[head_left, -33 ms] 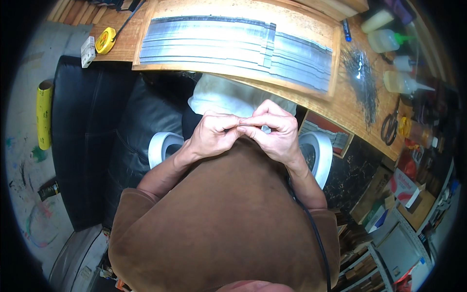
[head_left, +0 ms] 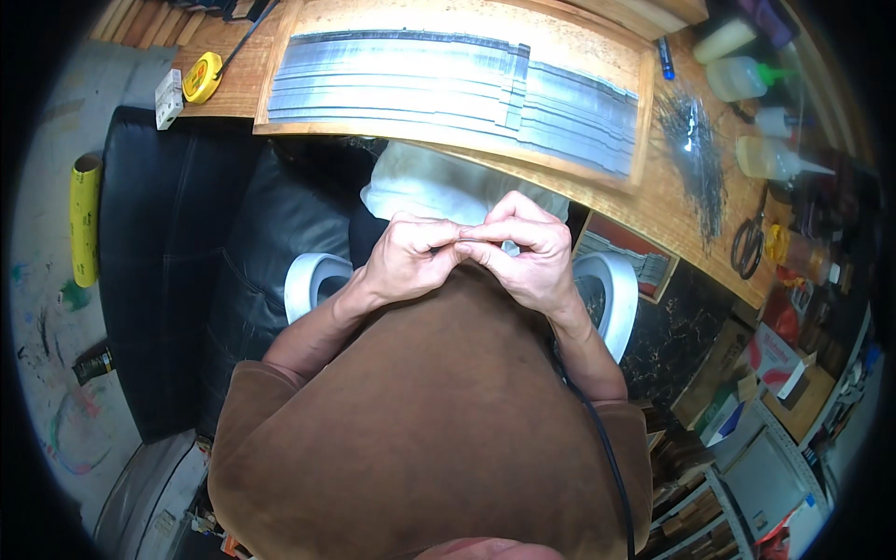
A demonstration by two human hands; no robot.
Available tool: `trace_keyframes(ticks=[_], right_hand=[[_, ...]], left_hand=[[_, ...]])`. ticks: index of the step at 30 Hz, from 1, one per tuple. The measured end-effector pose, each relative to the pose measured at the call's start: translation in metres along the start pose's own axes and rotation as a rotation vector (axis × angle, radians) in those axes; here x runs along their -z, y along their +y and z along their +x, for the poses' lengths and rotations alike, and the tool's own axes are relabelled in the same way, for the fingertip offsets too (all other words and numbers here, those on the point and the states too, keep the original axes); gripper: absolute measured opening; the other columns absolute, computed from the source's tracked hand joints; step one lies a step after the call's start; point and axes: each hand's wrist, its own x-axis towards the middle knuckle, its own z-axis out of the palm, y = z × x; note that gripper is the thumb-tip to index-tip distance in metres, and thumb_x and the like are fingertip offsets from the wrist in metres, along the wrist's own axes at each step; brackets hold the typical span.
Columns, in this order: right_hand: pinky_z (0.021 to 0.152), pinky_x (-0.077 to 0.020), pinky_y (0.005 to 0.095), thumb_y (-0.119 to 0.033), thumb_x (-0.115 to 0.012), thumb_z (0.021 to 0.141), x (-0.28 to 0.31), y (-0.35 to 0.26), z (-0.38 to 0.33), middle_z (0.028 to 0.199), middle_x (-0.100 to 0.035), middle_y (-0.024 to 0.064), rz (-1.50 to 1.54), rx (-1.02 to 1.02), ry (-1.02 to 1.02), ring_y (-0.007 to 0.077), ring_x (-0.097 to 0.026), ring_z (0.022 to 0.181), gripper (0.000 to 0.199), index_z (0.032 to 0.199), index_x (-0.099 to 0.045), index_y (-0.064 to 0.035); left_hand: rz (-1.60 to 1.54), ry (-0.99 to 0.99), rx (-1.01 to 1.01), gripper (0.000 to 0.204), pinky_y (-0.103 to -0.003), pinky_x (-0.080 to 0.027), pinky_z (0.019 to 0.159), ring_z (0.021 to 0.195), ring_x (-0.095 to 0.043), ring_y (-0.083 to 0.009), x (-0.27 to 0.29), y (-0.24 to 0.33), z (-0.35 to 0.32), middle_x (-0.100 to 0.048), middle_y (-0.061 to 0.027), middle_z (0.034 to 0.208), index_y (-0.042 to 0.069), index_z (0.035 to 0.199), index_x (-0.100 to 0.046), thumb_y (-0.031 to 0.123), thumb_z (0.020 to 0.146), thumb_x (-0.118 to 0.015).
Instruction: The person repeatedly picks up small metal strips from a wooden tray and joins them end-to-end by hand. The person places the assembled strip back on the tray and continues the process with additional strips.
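In front of my chest both hands meet at the fingertips. The fingers of my left hand (head_left: 409, 258) are closed in a pinch, thumb against forefinger. My right hand (head_left: 526, 254) pinches too, its thumb and forefinger touching the left fingertips. Whatever lies between them is too small or too hidden to make out. Past the hands, a pale cloth (head_left: 425, 182) hangs below the table edge. Beyond it a shallow wooden tray (head_left: 392, 133) holds overlapping rows of thin grey strips (head_left: 392, 79), split into a longer left block and a shorter right one.
On the wooden table (head_left: 747, 280) are a yellow tape measure (head_left: 203, 78), a pile of thin dark wires or strips (head_left: 693, 154), scissors (head_left: 748, 246), a blue marker (head_left: 665, 58) and several squeeze bottles (head_left: 735, 78). A black padded seat (head_left: 177, 271) stands at the left.
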Motion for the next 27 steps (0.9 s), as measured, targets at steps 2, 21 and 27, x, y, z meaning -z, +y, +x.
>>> trace_keyframes(ticks=[2,21,27], right_hand=[[0.063,-0.0469,0.0257,0.0,-0.088,0.083,0.001,0.001,0.0,0.084,-0.065,0.0018,0.0,0.0,-0.004,0.0103,-0.06,0.074,0.022,0.104,-0.086,-0.0055],[0.067,-0.0522,0.0251,0.0,-0.091,0.081,-0.015,0.012,-0.007,0.09,-0.069,0.0049,-0.189,0.111,0.15,0.0114,-0.065,0.075,0.024,0.104,-0.084,-0.0031],[0.068,-0.055,0.0264,0.003,-0.088,0.083,-0.008,-0.005,-0.005,0.094,-0.069,0.0068,-0.136,0.049,0.087,0.012,-0.067,0.077,0.028,0.109,-0.083,-0.0017]], left_hand=[[0.006,-0.017,-0.001,0.004,-0.034,-0.049,0.054,0.057,-0.066,-0.0246,0.001,0.0,0.001,-0.068,-0.0166,0.07,-0.001,0.091,-0.076,-0.003,0.088,-0.078],[0.066,-0.131,0.128,0.019,-0.031,-0.056,0.066,0.071,-0.075,-0.0224,0.011,-0.011,0.005,-0.077,-0.0162,0.083,-0.002,0.105,-0.08,-0.005,0.088,-0.073],[0.001,-0.109,0.086,0.002,-0.033,-0.046,0.053,0.052,-0.058,-0.0184,0.014,-0.01,0.009,-0.066,-0.0154,0.067,0.0,0.093,-0.076,0.0,0.091,-0.075]])
